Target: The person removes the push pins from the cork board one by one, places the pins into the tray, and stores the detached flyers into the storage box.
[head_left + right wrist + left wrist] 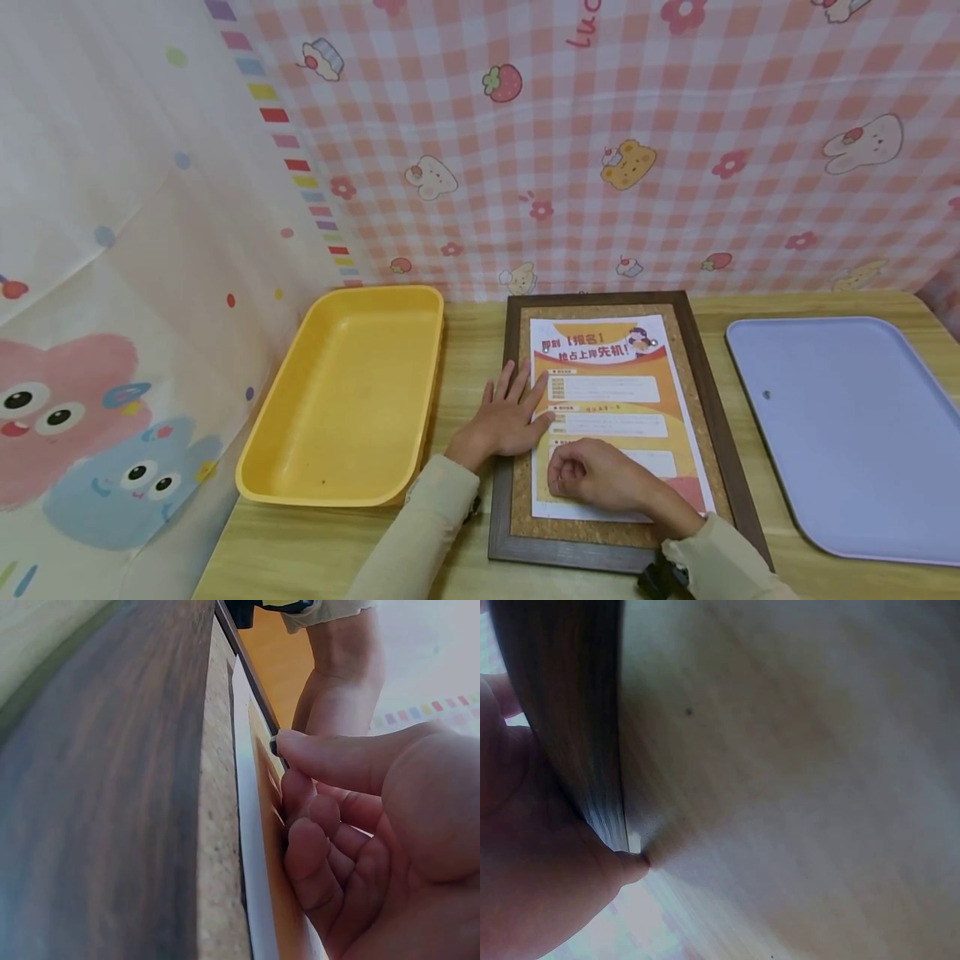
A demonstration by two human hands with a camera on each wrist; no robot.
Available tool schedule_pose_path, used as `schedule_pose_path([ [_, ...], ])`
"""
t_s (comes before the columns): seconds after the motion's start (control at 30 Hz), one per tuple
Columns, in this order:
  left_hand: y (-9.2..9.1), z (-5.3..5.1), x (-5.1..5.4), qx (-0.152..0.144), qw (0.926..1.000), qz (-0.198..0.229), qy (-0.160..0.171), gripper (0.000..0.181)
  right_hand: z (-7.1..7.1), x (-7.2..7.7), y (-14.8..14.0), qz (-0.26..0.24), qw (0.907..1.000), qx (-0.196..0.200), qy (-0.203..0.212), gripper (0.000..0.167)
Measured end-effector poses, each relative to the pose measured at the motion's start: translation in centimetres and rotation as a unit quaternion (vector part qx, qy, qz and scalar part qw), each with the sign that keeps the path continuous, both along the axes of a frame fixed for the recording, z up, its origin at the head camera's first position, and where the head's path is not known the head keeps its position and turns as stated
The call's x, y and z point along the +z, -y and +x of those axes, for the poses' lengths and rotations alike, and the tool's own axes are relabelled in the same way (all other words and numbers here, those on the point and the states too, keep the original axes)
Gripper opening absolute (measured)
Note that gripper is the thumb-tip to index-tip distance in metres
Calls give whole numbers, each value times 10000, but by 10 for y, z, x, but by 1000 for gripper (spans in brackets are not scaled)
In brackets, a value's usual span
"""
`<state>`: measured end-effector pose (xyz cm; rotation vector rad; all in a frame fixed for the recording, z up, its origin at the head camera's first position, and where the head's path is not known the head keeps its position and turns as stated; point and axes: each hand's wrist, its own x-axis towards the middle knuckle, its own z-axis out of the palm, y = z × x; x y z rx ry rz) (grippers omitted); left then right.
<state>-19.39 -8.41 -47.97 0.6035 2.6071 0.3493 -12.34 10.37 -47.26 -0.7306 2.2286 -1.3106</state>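
Has the poster (611,408) on the corkboard (572,531) with its long axis running away, heading (585,340) farthest — spreads the left grip (504,421) at its left edge, pinches a small dark object (274,744) in the right grip (600,477).

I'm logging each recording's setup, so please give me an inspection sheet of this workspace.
Surface: wood-look table.
Job's things: framed corkboard with a printed poster lying on it.
Clutter: yellow tray left of the corkboard; lilac tray right, holding one tiny unidentifiable object.
Grippers: left hand spread over the corkboard's left side and poster's edge; right hand over the poster's lower part, pinching a small dark item, unidentified.
Cables: nothing seen.
Surroundings: pink checked cloth behind, white cartoon-print cloth at left.
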Motion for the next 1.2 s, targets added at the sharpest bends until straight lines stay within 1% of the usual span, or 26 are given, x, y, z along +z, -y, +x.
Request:
schedule_pose_path([
  [0.1,0,1,2,-8,10000,9,-17,65,1,1,-1,-16,10000,-35,1,15],
  [0.3,-1,5,9,-36,9999,5,-102,64,1,2,-3,69,9998,-172,77,22],
  [0.4,-2,6,10,-42,9999,-8,-124,64,1,3,-3,25,9998,-172,66,22],
  [0.53,-2,6,9,-50,9999,-12,-138,64,2,5,-4,-89,9998,-150,-2,23],
  [0.7,-2,3,6,-22,10000,-46,-75,65,1,9,-7,-119,9996,-232,-87,19],
  [0.77,-2,2,3,-5,10000,-67,-43,65,1,12,-8,-125,9995,-294,-42,18],
  [0.93,-1,-1,-1,19,10000,-82,-21,65,0,17,-10,-132,9991,-390,58,20],
  [1.2,0,-1,-2,27,10000,-7,-30,66,-1,21,-19,-42,9984,-538,-164,20],
])
